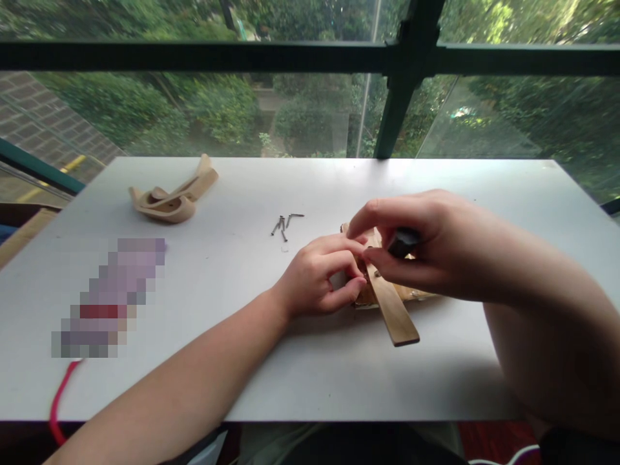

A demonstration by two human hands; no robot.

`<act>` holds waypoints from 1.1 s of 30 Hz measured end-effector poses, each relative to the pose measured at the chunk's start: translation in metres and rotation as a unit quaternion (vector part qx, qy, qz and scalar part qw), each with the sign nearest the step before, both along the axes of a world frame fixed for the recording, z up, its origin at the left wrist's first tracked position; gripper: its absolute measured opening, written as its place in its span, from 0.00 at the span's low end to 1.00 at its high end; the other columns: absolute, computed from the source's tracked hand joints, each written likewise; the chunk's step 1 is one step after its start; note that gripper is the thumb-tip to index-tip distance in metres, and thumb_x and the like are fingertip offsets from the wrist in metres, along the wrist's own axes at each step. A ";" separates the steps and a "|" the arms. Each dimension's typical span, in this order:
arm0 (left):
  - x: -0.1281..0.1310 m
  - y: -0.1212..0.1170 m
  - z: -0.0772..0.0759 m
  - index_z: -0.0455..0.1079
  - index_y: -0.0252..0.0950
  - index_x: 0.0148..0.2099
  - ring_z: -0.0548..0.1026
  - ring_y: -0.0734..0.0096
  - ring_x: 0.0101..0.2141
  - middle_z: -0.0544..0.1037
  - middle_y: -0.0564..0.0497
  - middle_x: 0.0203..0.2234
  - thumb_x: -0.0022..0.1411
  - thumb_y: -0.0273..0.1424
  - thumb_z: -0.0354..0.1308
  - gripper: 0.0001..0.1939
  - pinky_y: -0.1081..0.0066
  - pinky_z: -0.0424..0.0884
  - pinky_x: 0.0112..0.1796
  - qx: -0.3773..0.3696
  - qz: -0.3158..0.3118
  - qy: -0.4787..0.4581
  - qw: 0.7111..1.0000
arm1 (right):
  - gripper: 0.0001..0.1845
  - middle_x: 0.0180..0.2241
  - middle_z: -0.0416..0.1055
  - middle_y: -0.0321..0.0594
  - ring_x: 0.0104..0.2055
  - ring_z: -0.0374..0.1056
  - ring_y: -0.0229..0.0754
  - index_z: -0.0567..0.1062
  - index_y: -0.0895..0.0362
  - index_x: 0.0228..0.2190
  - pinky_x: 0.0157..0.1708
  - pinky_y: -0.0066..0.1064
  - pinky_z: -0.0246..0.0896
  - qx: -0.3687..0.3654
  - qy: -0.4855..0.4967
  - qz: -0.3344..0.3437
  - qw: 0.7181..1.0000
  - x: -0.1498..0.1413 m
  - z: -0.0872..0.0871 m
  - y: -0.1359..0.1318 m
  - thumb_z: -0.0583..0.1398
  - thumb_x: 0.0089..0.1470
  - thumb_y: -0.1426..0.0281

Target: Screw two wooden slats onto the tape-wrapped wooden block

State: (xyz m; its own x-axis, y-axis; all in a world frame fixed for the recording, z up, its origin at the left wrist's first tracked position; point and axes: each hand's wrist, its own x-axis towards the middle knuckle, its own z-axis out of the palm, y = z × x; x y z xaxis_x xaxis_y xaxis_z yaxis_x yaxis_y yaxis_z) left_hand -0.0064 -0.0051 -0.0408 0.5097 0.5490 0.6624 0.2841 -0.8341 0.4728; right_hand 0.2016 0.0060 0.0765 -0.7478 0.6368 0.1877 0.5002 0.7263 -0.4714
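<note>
A flat wooden strip (pixel 394 316) lies slantwise across a rough-edged, brownish board (pixel 365 298) on the table. A small screw or nail head (pixel 376 274) shows on the strip. My left hand (pixel 322 274) rests at the strip's left edge, fingers curled, its fingertips against the upper part of the wood. From the right, my right hand (pixel 426 239) reaches over the board with thumb and forefinger close to my left fingertips. A black-ended tool handle (pixel 404 242) is tucked in my right hand; the rest of the tool is hidden, so its kind is unclear.
Several loose screws or nails (pixel 283 226) lie beyond my left hand on the white table (pixel 271 374). Curved wooden pieces (pixel 169 203) sit at the back left. A blurred-out purplish object (pixel 116 290) with a red strap (pixel 61 394) lies left. Behind stands a window frame (pixel 194 57).
</note>
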 end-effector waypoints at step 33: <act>-0.002 0.000 0.000 0.72 0.36 0.34 0.77 0.60 0.53 0.81 0.46 0.42 0.58 0.24 0.62 0.03 0.61 0.75 0.54 -0.033 -0.008 -0.001 0.999 | 0.08 0.21 0.65 0.29 0.23 0.54 0.31 0.73 0.56 0.29 0.23 0.26 0.52 0.000 -0.002 0.006 1.000 0.008 0.002 0.004 0.65 0.57 0.66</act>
State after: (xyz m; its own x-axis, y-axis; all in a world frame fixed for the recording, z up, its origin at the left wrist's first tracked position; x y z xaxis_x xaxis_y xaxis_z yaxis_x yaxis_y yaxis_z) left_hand -0.0079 -0.0052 -0.0410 0.5177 0.5835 0.6257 0.2699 -0.8054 0.5278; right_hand 0.2100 0.0098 0.0781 -0.7561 0.6278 0.1850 0.4933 0.7325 -0.4692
